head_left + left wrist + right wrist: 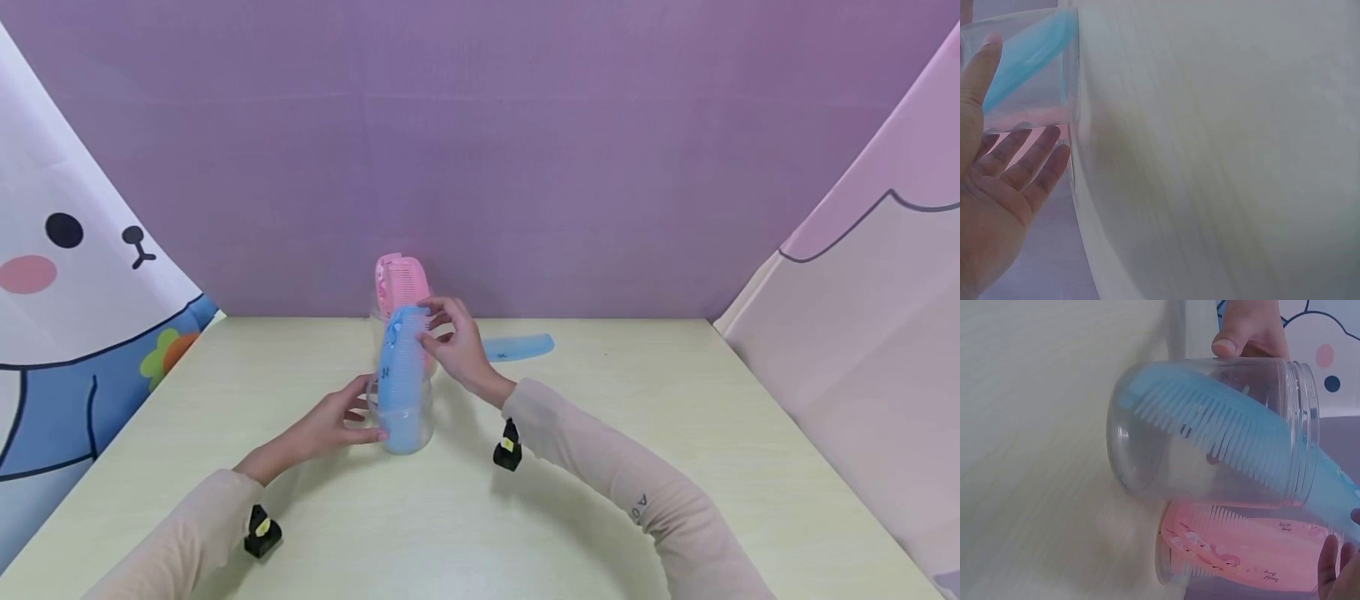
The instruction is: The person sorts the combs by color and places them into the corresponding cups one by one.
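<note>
In the head view, a clear plastic jar [420, 421] stands on the table with a light blue comb [402, 367] leaning upright inside, its top above the rim. My left hand [330, 425] holds the jar from the left, thumb on its front and fingers toward the far side. My right hand [461, 346] pinches the comb's upper toothed edge. Behind the jar, a pink comb [1247, 547] with printed decorations stands in a second clear jar [1163, 562]. The right wrist view shows the blue comb slanting from the jar's bottom to past its mouth.
Another blue comb [521, 347] lies flat on the pale table [637, 433], right of the jars and behind my right wrist. A purple backdrop [600, 167] rises at the table's back edge. Cartoon-printed cloths [82, 333] hang at the sides.
</note>
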Demonstrator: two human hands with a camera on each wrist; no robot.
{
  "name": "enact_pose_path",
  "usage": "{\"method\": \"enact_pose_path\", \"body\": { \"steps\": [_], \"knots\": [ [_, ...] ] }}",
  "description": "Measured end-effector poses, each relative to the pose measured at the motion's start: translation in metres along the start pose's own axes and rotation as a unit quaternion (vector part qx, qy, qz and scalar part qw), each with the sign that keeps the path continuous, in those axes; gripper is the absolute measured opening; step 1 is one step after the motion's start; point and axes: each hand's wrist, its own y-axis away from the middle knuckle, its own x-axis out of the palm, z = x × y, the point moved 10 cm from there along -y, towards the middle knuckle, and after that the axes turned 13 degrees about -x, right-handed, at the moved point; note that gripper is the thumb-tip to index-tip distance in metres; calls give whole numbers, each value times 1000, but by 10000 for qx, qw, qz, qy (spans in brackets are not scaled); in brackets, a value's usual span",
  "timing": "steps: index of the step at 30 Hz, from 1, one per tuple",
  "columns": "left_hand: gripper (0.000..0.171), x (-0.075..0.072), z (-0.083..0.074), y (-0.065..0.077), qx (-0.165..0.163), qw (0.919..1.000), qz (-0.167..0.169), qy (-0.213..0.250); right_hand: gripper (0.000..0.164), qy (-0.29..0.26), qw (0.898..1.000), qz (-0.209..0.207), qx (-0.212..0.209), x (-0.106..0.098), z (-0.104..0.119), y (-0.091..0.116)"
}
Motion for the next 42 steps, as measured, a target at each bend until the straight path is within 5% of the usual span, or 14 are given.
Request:
{"method": "enact_pose_path", "body": {
  "steps": [13,31,42],
  "knots": [
    [80,0,0,-1,-111,9999,16,23,45,-310,9992,266,30,-12,34,-2],
    [82,0,-1,0,-178,9998,61,58,44,174,9980,539,282,-52,-39,4],
    [81,1,-1,0,-141,9998,61,82,43,928,9868,1170,620,-70,-85,10]
  ]
}}
